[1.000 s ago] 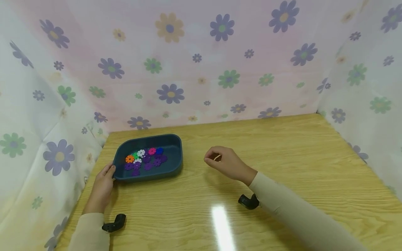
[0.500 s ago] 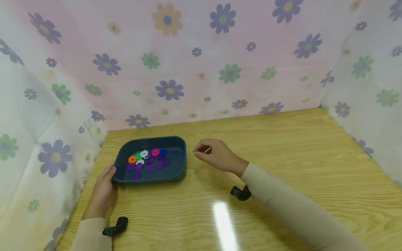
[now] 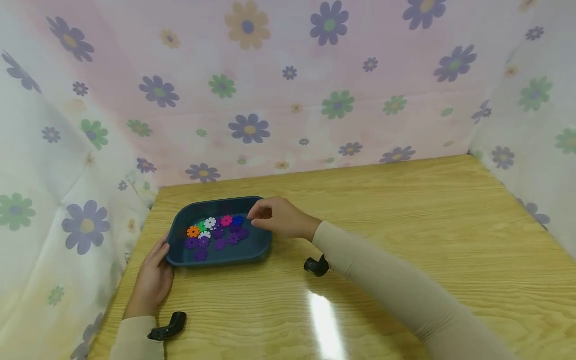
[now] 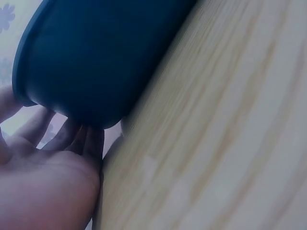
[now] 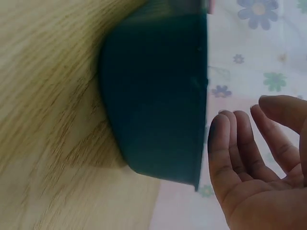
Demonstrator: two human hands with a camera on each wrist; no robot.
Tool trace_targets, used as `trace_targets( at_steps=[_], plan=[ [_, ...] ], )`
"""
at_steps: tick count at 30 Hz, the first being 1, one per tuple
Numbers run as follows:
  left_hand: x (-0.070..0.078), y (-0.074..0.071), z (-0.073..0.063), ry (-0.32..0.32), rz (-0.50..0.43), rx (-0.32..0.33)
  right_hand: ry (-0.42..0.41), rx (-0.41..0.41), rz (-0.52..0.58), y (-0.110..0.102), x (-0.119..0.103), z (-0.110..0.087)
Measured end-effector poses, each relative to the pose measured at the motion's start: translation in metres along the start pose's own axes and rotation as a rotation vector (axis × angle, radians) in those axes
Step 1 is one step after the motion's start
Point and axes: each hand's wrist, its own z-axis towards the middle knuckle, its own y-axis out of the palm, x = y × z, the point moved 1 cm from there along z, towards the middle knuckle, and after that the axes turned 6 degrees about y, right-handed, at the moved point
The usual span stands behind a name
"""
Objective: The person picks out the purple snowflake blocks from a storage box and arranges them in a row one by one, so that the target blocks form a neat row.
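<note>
A dark blue-green plastic tray stands on the left part of the table. In it lie several flower-shaped plastic discs: an orange disc, a white disc, a pink disc, a blue disc and several purple discs. My left hand holds the tray's near left corner, its thumb at the rim and its fingers against the outer wall. Over the tray's right end hovers my right hand, fingers loosely bent. The right wrist view shows this hand above the rim, holding nothing.
The wood-grain table extends to the right and toward me. Flower-printed cloth encloses the back and both sides. A black wrist mount juts from the right sleeve, another mount from the left sleeve.
My right hand has moved left from above the bare table to over the tray's right end. My left hand has kept its hold on the tray corner.
</note>
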Motion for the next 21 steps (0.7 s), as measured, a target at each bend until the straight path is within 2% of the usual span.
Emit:
trace_targets(
  at_steps=[7,12,16,21],
  plan=[
    [-0.005,-0.005,-0.003,0.099,-0.051,-0.098,-0.015,-0.056,-0.061,0.015,-0.002,0.027],
    [-0.007,-0.013,-0.007,0.130,-0.121,-0.183,-0.038,-0.115,-0.154,0.030,-0.006,0.043],
    [-0.008,-0.017,-0.007,0.122,-0.111,-0.194,-0.049,-0.153,-0.239,0.040,-0.007,0.054],
    [-0.008,-0.015,-0.002,0.126,-0.126,-0.198,-0.019,-0.185,-0.339,0.046,-0.007,0.063]
  ],
)
